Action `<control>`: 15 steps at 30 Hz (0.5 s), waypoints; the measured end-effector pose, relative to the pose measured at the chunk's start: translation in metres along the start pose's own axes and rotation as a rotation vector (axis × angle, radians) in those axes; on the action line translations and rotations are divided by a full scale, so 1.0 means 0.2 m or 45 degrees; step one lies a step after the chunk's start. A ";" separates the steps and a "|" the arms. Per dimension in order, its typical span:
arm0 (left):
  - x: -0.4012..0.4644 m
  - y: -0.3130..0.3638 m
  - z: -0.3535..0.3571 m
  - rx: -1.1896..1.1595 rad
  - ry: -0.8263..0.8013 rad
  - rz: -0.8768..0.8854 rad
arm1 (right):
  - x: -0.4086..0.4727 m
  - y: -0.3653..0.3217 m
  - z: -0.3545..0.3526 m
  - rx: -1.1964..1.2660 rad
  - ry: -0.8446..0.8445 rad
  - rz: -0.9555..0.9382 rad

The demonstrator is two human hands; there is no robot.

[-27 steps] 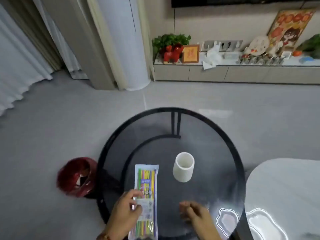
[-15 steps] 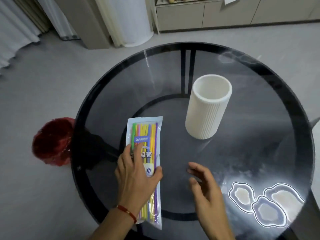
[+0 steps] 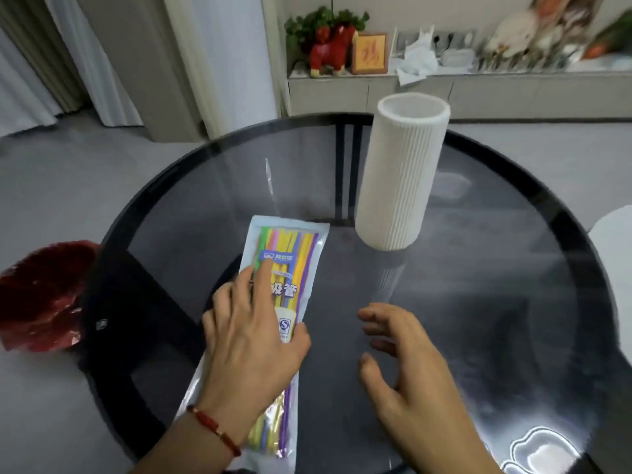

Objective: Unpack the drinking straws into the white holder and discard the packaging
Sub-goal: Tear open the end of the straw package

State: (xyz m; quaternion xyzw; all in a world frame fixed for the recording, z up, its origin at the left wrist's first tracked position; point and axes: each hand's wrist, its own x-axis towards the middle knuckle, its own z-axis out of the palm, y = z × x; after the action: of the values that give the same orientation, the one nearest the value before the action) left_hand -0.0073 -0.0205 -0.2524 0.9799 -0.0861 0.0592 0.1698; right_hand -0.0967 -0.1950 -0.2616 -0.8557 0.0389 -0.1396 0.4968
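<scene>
The pack (image 3: 273, 302) of coloured straws lay flat on the round glass table (image 3: 496, 302), its sealed far end pointing away from the person and toward the holder (image 3: 402, 179). The left hand (image 3: 249, 340) lay palm down on the middle of the pack. Its fingers (image 3: 261, 278) were spread and nearly straight, pressing on the printed label, with the thumb at the pack's right edge; nothing was closed in a grip. A red cord bracelet (image 3: 213, 427) circled that wrist.

The right hand (image 3: 407, 364) was to the right of the pack, apart from it, over bare glass. Its fingers (image 3: 374, 318) were loosely curled and parted, the hand empty; whether the fingertips touched the table could not be told.

The holder, a white ribbed cylinder, stood upright beyond and to the right of the pack's far end, close to it but not touching. Its open top showed nothing inside from this angle.

Left of the pack, off the table and down on the floor, sat a bin (image 3: 41, 295) lined with a red bag.
</scene>
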 end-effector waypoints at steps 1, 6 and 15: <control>-0.02 0.00 -0.03 -0.025 -0.002 0.001 | -0.02 -0.03 -0.01 -0.014 0.016 0.017; -0.07 0.01 -0.18 -0.098 -0.145 -0.094 | -0.06 -0.12 -0.03 -0.058 0.098 0.112; -0.30 0.03 -0.44 0.196 -0.107 0.545 | -0.09 -0.31 -0.23 0.303 0.055 0.478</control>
State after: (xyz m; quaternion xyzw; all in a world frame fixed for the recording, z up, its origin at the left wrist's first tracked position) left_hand -0.0740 0.0124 -0.1771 0.9510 -0.2941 0.0595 0.0742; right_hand -0.1320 -0.1989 -0.1894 -0.7656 0.1913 -0.0668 0.6106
